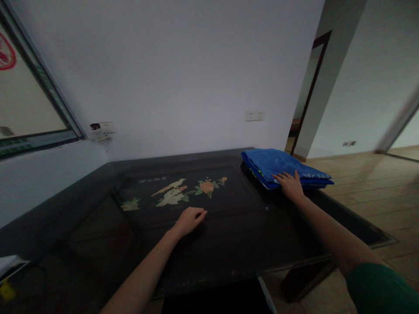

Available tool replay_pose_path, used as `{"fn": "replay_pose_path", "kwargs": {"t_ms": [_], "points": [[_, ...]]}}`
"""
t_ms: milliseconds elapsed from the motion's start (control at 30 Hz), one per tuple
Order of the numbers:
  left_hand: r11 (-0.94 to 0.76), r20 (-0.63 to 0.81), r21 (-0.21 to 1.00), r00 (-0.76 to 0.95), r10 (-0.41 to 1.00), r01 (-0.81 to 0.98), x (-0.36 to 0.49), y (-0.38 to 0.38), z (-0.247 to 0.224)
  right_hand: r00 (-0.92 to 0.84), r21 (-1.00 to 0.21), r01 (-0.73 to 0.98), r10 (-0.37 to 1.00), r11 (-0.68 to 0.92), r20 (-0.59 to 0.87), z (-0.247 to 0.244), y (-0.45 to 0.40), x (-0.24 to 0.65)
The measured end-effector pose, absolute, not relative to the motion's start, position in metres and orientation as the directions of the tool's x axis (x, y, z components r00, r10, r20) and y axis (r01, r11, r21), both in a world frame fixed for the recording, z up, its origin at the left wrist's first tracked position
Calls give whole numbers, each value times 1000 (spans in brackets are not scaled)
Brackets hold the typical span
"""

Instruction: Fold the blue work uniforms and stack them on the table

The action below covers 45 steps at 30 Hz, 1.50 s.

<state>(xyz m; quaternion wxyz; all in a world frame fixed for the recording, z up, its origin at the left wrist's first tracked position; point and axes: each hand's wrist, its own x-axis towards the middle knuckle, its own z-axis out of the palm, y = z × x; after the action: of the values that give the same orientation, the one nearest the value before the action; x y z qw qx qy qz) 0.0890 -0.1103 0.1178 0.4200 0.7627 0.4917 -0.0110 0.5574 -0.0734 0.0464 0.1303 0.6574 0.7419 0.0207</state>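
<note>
A stack of folded blue cloths (271, 161) lies at the right end of the dark table (235, 244), with darker blue layers and a few yellow-green bits along its edge. Pale marks show near its right corner. My right hand (291, 185) rests on the near edge of the stack, fingers spread flat on the top cloth and thumb apart. Over the middle of the table, near the front, my left hand (190, 219) is closed with its fingers curled in, and nothing shows in it. The undersides of both hands are hidden.
The tabletop carries a bird-and-flower picture (176, 192). White and yellow items (9, 270) sit at the left edge. A wall with a double socket (254, 115) stands behind the table, a window (29, 87) at left, and tiled floor (366, 187) at right.
</note>
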Motion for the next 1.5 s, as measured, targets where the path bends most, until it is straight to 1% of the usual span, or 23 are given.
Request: {"fn": "replay_pose_path", "kwargs": {"t_ms": [133,233,367,467,567,700,800,900,967,1000,1100,1200,1367,1500], "points": [[-166,-419,640,523,743,750,90,-110,117,-2,127,991,976,31,-218,45,-44,541],[-162,-425,638,520,741,753,91,-109,117,-22,85,995,969,44,-246,47,-26,513],[-153,-435,639,519,736,754,90,-109,117,-119,37,990,953,134,-280,53,-21,467],[-156,-429,647,525,735,747,89,-110,116,-229,-10,971,924,237,-307,65,-27,433],[-160,-413,642,514,752,750,89,-110,117,-327,-57,943,890,327,-317,83,-41,403],[-121,-408,635,464,786,763,88,-108,120,-463,-93,884,831,459,-308,114,-73,366],[-104,-359,634,411,838,767,88,-107,123,-550,-112,833,786,542,-283,141,-102,341],[-155,-186,696,385,904,701,88,-107,128,-617,-136,785,748,604,-243,163,-130,323],[-235,-74,727,413,908,646,88,-107,131,-642,-156,767,743,623,-191,172,-148,315],[-274,-46,728,443,895,628,89,-107,133,-647,-167,762,746,626,-158,175,-156,312],[-348,-58,716,548,834,606,92,-110,135,-663,-198,740,746,643,-61,180,-178,305],[-361,-113,718,612,783,595,95,-114,134,-687,-209,710,727,672,3,181,-191,304],[-330,-141,708,582,801,625,95,-116,134,-727,-218,651,680,727,96,178,-194,311],[-312,-140,669,527,838,675,103,-111,149,-734,-234,625,663,744,147,176,-194,313]]}}
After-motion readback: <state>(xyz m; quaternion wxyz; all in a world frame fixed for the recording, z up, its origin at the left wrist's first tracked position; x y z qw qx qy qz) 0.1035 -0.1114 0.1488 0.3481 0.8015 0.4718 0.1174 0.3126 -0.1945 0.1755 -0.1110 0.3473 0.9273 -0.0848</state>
